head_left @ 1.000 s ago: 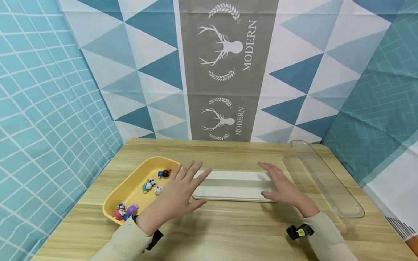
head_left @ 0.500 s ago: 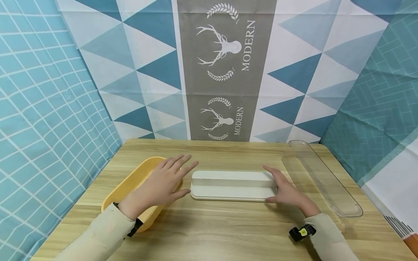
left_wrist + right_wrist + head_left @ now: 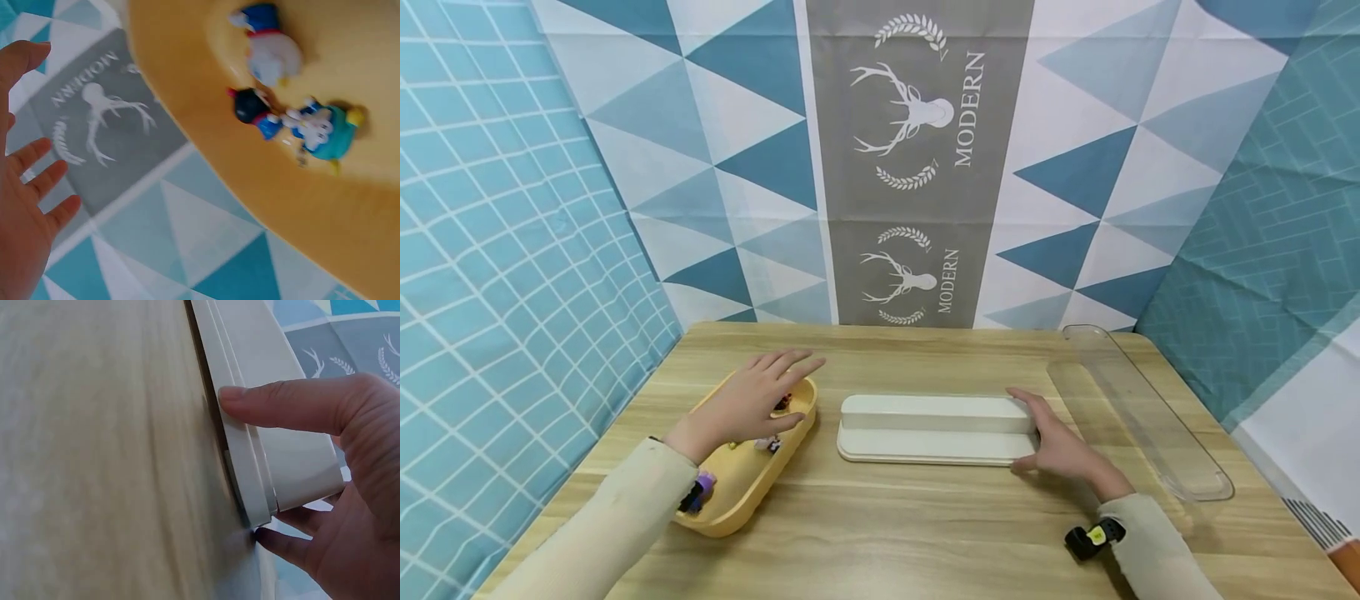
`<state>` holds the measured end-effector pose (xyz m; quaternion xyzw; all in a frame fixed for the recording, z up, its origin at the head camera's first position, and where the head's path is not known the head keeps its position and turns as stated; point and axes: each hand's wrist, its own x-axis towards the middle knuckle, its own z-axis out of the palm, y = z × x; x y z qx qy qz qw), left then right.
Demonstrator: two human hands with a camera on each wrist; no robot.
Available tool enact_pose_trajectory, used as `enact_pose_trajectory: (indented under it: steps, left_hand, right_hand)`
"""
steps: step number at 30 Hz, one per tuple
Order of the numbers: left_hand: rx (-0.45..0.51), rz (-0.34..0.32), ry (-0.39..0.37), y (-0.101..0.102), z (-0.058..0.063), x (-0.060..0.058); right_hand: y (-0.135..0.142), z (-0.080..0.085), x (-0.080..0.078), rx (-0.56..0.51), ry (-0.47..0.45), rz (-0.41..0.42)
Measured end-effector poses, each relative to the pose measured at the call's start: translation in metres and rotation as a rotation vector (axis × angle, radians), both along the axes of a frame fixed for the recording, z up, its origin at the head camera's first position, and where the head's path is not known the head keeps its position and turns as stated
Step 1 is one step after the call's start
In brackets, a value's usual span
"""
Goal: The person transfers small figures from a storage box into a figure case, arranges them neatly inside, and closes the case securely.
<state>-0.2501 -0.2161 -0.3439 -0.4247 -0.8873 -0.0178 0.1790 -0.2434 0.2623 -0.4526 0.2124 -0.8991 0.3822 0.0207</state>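
Observation:
A long white stepped base (image 3: 936,429) lies across the middle of the wooden table. My right hand (image 3: 1063,446) grips its right end. In the right wrist view the thumb (image 3: 281,403) presses on the base's front edge, while the other fingers reach around the end and are partly hidden. My left hand (image 3: 745,404), with its fingers spread and holding nothing, is above a yellow basket (image 3: 748,504). Inside the basket are small toy figures: a black-haired figure (image 3: 253,107), a teal-clothed figure (image 3: 328,134) and a white figure (image 3: 275,56) with a blue top.
A clear plastic cover (image 3: 1138,408) lies lengthwise at the table's right side. A purple figure (image 3: 700,492) sits at the basket's near end, partly behind the left sleeve. Patterned cloth (image 3: 760,167) hangs behind the table.
My left hand has moved left, from beside the base's left end to above the basket. My right hand has settled slightly lower and closer around the base's right end.

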Motion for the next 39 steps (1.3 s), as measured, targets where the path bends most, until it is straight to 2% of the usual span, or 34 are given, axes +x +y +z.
enact_pose_trajectory:
  steps: [10, 20, 25, 30, 34, 39]
  left_hand:
    - [-0.081, 0.063, -0.092, -0.018, -0.016, -0.023]
    - [-0.129, 0.171, -0.198, -0.034, -0.028, -0.041]
    - [-0.124, 0.215, -0.236, -0.042, -0.034, -0.046]
    - [-0.109, 0.204, -0.198, -0.048, -0.04, -0.052]
    - [-0.137, 0.201, -0.158, -0.049, -0.046, -0.055]
    - [-0.217, 0.235, -0.2, -0.046, -0.053, -0.053]
  right_hand:
    - [0.007, -0.006, -0.001, -0.08, -0.071, -0.023]
    - [0.018, -0.019, -0.006, -0.34, -0.098, 0.1]
    - [0.022, -0.024, -0.011, -0.427, -0.116, 0.127]
    - [0.025, -0.026, -0.013, -0.443, -0.113, 0.146]
    - [0.025, -0.027, -0.014, -0.446, -0.107, 0.154]
    - [0.025, -0.027, -0.013, -0.453, -0.104, 0.149]
